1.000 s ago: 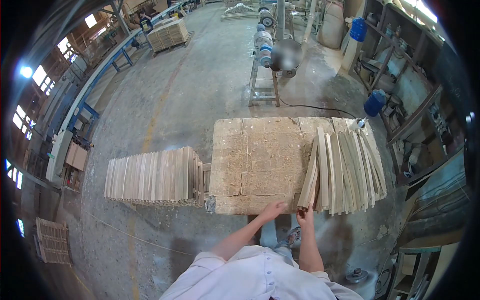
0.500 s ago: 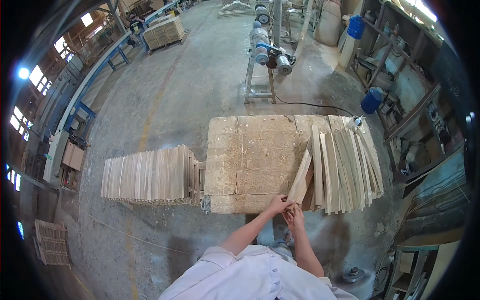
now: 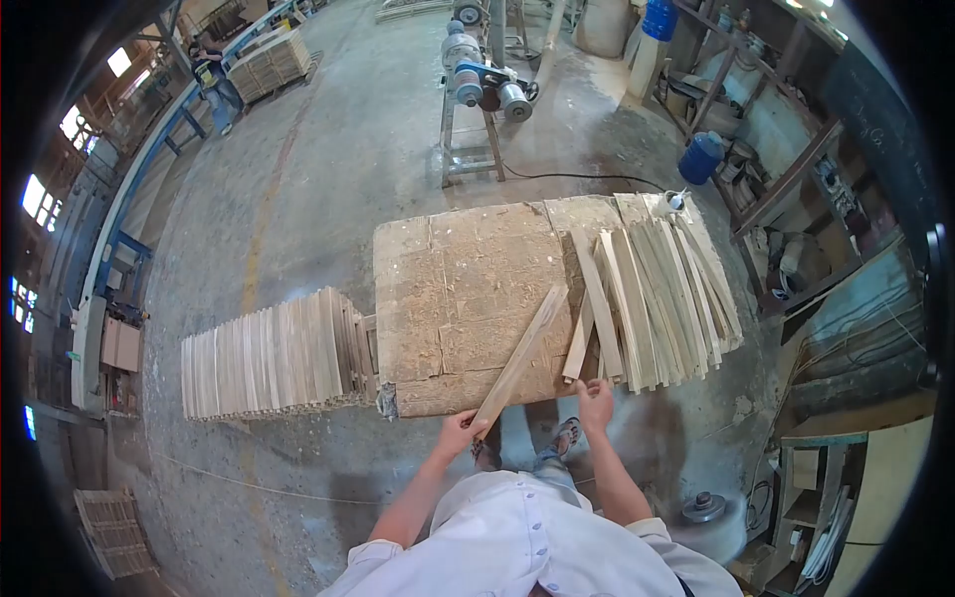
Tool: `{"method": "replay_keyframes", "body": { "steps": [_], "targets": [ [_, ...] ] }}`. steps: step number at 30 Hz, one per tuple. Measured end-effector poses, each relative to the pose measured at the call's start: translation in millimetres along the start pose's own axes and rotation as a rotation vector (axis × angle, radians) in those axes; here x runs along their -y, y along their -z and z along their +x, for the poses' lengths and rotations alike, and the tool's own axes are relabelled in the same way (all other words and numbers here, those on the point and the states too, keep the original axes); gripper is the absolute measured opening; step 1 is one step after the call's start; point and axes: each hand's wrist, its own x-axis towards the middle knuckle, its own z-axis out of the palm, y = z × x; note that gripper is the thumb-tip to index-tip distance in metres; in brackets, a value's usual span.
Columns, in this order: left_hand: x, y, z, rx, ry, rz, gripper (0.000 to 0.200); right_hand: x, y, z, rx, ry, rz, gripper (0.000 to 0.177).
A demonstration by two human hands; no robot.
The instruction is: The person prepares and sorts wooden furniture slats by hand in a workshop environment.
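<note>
Slat [image 3: 524,350] is lying diagonally across the near right part of the surface [image 3: 438,289]. Its long axis is running from the near edge up and away toward the far right. The near end is sticking out past the surface's near edge.

Left hand [image 3: 460,435] is sitting just off that near edge, pinching the slat's near end, fingers closed round it. It is the nearer hand by far and the only one on the slat, which is stretching away from it, forward and to the right.

Right hand [image 3: 597,403] is hovering at the near edge further right, below the near ends of the pile [image 3: 662,284]. Its fingers are looking loose and not closed on anything. Whether the fingertips are touching the pile ends cannot be told.

The pile is covering the right end of the surface, fanned out, long axes pointing away. A stack [image 3: 269,356] of slats is standing on edge just beside the surface's left side. A machine [image 3: 482,85] is standing well beyond the far edge.

Against half a second ago:
- Both hands were then bunched together on the slat's near end. Now they are apart.
- The slat was leaning against the pile. Now it is lying clear of it, its near end swung leftward.
- The right hand is back at the pile.
</note>
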Motion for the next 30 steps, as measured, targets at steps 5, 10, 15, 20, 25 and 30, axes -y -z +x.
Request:
{"method": "replay_keyframes", "body": {
  "steps": [5,10,15,20,25,30],
  "targets": [
    [17,20,-33,-0.051,0.067,-0.002,0.05,26,6,44,-0.402,0.361,-0.652,0.05],
    [47,9,-21,-0.024,0.028,-0.042,0.049,3,-3,76,-0.029,0.267,-0.446,0.05],
    [33,-31,-8,0.025,0.0,-0.149,0.053,-6,-7,41,0.595,0.006,0.453,0.037],
    [52,-57,26,0.069,0.02,-0.18,0.054,-8,-19,-38,0.847,-0.229,0.668,0.043],
    [31,-69,24,0.122,0.106,-0.239,0.064,-8,-40,-70,0.809,-0.005,0.608,0.044],
    [10,-69,20,0.171,0.185,-0.085,0.073,-11,-34,-47,0.671,0.273,0.179,0.045]
  ]
}}
